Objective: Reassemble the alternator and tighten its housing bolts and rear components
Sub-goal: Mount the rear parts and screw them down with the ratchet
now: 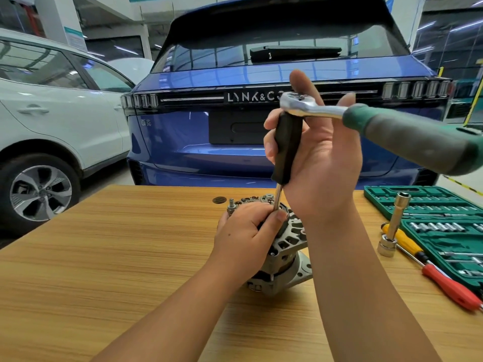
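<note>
Alternator (285, 259) mid-desk (130, 244), rear up. Left hand (245, 231) clenched round its top, steadying. Right hand (316, 152) grasps black-handled driver (286, 147), ratchet (313, 107) seated on top, handle toward 3 o'clock. Heavy, rigid metal; hold housing body, avoid rear terminals.

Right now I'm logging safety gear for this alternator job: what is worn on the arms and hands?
Nothing that shows. The left hand and right hand are bare, without gloves, rings or a watch. Both forearms are bare to the frame's bottom edge; no sleeve is in view.
</note>
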Motion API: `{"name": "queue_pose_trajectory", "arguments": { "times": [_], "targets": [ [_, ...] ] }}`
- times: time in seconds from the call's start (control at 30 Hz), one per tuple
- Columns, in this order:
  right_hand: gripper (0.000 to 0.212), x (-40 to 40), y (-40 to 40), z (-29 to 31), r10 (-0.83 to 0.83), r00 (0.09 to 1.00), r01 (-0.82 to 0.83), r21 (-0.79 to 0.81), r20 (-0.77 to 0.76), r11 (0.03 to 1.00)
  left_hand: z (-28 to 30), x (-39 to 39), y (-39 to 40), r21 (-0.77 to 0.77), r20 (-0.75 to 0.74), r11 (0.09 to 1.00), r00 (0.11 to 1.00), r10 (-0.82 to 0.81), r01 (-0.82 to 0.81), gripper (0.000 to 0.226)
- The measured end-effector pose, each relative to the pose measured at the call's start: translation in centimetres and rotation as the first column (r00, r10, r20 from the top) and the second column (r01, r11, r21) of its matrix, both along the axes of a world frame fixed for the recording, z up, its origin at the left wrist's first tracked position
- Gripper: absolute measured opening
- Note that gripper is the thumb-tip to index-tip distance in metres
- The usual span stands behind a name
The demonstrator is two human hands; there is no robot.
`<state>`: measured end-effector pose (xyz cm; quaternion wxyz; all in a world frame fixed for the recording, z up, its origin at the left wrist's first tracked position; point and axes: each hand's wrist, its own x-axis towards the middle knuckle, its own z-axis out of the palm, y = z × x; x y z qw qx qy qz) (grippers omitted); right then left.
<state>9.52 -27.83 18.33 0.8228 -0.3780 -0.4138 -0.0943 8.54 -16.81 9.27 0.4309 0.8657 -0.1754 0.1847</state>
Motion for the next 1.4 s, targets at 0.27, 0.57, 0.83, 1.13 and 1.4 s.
{"name": "queue_pose_trajectory", "arguments": {
  "times": [0.27,0.57,0.83,1.13,1.4],
  "targets": [
    [0.009,-0.6,0.0,0.4,-0.454,0.876,0.453,-0.045,-0.165,0.89,-0.3,0.2,0.0,0.031,0.014,1.0,1.0,0.006,-0.006,0.039],
    [0.032,-0.3,0.6,-0.3,-0.342,0.938,0.343,-0.002,0.055,0.939,-0.2,0.0,-0.1,0.022,0.005,1.0,1.0,0.007,-0.007,0.042],
    [0.026,-1.2,0.7,0.6,-0.22,0.973,0.221,0.011,-0.071,0.975,0.0,-0.1,0.0,0.013,0.001,1.0,1.0,-0.013,0.012,0.035],
    [0.013,-1.4,0.6,0.4,-0.483,0.858,0.487,-0.026,-0.175,0.873,-0.4,0.1,-0.2,0.037,0.015,0.999,1.0,0.019,-0.02,0.035],
    [0.02,-0.3,0.0,0.1,-0.097,0.994,0.09,-0.117,-0.05,0.989,-0.5,0.1,0.0,0.023,0.024,1.0,1.0,0.012,-0.012,0.048]
  ]
}}
